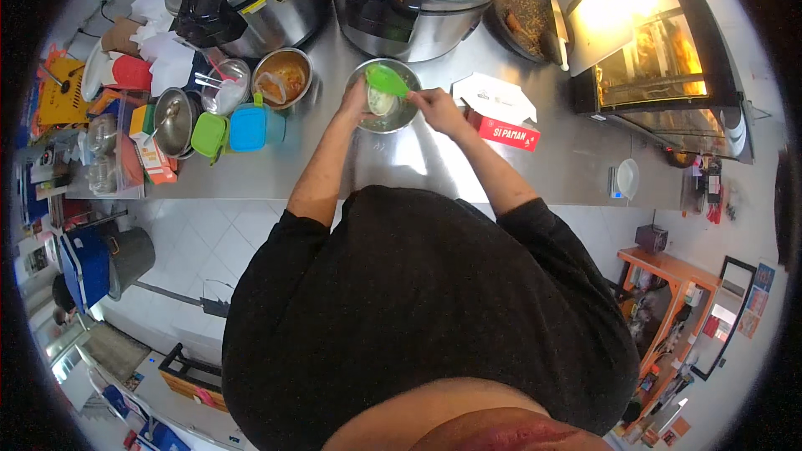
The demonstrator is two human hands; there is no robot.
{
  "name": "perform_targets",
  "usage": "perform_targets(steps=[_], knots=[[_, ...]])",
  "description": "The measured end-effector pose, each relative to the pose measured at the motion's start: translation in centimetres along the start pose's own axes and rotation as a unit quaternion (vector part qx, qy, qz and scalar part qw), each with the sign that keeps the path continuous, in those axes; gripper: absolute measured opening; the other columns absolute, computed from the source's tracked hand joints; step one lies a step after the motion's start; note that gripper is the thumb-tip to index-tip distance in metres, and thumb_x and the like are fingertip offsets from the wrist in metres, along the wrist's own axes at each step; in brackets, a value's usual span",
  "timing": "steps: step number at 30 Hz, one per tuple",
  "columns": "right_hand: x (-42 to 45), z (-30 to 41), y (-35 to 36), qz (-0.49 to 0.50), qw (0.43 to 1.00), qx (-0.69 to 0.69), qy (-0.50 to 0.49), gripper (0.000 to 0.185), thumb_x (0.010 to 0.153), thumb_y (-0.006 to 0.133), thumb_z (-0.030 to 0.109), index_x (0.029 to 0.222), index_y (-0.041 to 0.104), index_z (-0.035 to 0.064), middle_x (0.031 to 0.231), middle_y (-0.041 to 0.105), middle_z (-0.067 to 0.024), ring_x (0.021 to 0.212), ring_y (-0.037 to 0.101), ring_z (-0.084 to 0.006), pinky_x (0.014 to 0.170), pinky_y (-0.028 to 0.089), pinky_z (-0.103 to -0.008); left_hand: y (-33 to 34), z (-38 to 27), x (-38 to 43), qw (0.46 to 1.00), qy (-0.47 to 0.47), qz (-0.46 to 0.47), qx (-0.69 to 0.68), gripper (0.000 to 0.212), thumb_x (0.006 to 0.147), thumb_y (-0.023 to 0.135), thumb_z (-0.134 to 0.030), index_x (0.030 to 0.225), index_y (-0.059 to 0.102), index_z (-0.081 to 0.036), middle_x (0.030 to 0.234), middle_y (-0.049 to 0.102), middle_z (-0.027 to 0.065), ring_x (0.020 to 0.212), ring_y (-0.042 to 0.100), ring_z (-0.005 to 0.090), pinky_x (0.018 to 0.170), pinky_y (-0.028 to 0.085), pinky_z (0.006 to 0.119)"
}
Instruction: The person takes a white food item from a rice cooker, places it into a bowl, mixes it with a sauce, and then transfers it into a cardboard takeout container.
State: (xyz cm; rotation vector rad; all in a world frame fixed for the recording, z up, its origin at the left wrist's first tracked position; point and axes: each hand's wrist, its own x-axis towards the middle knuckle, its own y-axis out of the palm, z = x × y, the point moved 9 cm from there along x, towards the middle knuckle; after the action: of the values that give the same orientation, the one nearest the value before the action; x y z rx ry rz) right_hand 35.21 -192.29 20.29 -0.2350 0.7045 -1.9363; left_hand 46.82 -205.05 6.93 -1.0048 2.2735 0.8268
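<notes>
My right hand (pixel 435 109) grips the handle of a green plastic rice paddle (pixel 387 79). Its broad end is over a small bowl or cup (pixel 380 102) with pale, whitish-green contents, which my left hand (pixel 355 100) holds from the left side. Both are above a round stainless steel bowl (pixel 406 118) on the steel counter. Just right of my right hand stands a red and white food box (pixel 501 131) with its white lid (pixel 495 97) raised. Left of the steel bowl is another metal bowl (pixel 283 75) with orange-brown food and a clear plastic piece in it.
Two large steel cookers (pixel 420 15) stand behind the bowl. A dark pan (pixel 520 19) with browned food and a lit glass display warmer (pixel 658 62) are at the right. Lidded plastic containers (pixel 248 128) and dark bowls (pixel 175 122) stand left. The counter edge (pixel 564 197) runs before me.
</notes>
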Motion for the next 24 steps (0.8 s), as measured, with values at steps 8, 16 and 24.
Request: perform_targets(steps=[8, 16, 24], knots=[[-1.2, -2.4, 3.1, 0.157, 0.928, 0.268, 0.205, 0.040, 0.099, 0.055, 0.041, 0.102, 0.075, 0.0070, 0.051, 0.033, 0.0058, 0.042, 0.036, -0.0064, 0.036, 0.030, -0.0235, -0.6, 1.6, -1.1, 0.987, -0.075, 0.034, -0.134, 0.056, 0.098, 0.025, -0.058, 0.122, 0.057, -0.018, 0.118, 0.063, 0.0070, 0.108, 0.058, 0.0243, 0.074, 0.053, 0.041], [-0.6, -2.7, 4.6, -0.040, 0.998, -0.012, -0.041, 0.035, 0.096, 0.060, 0.032, 0.102, 0.072, -0.0001, 0.076, 0.069, -0.0228, 0.060, 0.066, -0.0282, 0.062, 0.052, -0.0372, -0.3, 2.2, -0.1, 0.989, -0.049, 0.064, -0.121, 0.058, 0.095, 0.027, -0.061, 0.119, 0.057, -0.018, 0.119, 0.062, 0.0065, 0.107, 0.059, 0.0238, 0.076, 0.053, 0.043], [1.2, -4.5, 0.3, -0.048, 0.956, -0.287, 0.030, 0.026, 0.090, 0.056, 0.022, 0.098, 0.073, 0.0041, 0.086, 0.070, -0.0169, 0.077, 0.071, -0.0337, 0.064, 0.057, -0.0446, -9.9, 0.3, -2.5, 0.956, 0.087, -0.149, -0.238, 0.056, 0.093, 0.032, -0.057, 0.125, 0.058, -0.019, 0.128, 0.059, 0.0056, 0.116, 0.057, 0.0255, 0.084, 0.049, 0.048]])
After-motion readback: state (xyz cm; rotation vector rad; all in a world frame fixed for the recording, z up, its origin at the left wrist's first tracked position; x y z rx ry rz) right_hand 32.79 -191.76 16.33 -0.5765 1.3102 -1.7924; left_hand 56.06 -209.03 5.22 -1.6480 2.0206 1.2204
